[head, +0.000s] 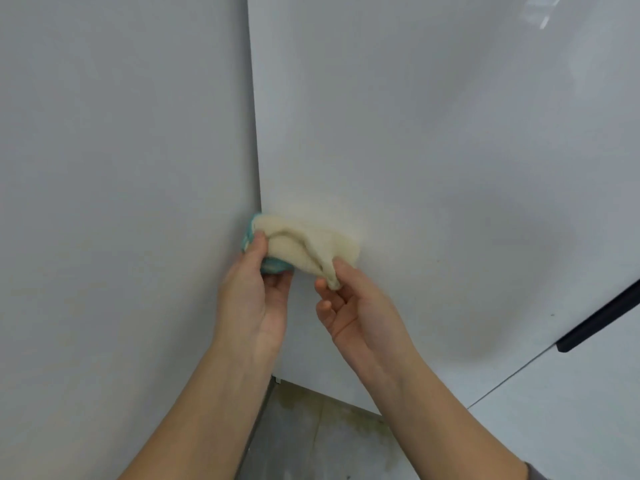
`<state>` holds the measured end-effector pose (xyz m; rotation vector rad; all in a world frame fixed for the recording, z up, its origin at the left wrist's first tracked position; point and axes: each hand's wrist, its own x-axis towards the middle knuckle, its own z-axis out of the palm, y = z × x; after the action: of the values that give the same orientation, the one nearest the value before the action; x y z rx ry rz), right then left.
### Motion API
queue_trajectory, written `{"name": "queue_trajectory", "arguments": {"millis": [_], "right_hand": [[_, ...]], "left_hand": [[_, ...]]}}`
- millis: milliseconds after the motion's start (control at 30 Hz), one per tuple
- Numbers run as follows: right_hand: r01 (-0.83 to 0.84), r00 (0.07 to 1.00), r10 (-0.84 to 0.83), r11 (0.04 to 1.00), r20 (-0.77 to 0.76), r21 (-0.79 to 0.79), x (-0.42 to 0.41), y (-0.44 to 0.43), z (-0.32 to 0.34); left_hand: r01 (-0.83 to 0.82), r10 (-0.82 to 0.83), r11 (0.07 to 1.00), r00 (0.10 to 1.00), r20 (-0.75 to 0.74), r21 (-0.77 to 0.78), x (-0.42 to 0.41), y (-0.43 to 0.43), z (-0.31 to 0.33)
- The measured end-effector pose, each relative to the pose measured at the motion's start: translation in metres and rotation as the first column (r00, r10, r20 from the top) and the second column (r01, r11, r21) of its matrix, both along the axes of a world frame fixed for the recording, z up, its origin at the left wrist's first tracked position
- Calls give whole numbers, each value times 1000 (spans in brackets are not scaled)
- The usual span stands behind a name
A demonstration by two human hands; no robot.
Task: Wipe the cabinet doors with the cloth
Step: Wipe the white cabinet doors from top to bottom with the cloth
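Observation:
A cream cloth [304, 242] with a teal underside is held between both hands in front of a glossy white cabinet door [433, 150]. My left hand [256, 292] grips its left end, thumb on top and fingers curled beneath the teal part. My right hand [349, 306] pinches the cloth's hanging right corner between thumb and fingers. The cloth sits near the door's left edge, close to the surface; whether it touches the door I cannot tell.
A plain white panel [121, 202] fills the left side, meeting the door at a vertical edge. A black bar handle [602, 317] sits at the right on the neighbouring door. Stained grey floor [318, 441] shows below between my forearms.

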<state>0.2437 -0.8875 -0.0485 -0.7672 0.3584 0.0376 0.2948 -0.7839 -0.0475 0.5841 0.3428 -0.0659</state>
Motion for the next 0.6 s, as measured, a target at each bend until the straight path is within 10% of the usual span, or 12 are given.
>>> {"name": "queue_trajectory", "arguments": {"millis": [333,600], "right_hand": [[-235,835,92,951,-542,-201,-9,-4,-207],[-393,700,74,870,-710,-298,32,2,-331]], "left_hand": [[172,-70,975,836,-544,139,-15,16,-223],[224,2,948,705,-709,226,30,7,-348]]}}
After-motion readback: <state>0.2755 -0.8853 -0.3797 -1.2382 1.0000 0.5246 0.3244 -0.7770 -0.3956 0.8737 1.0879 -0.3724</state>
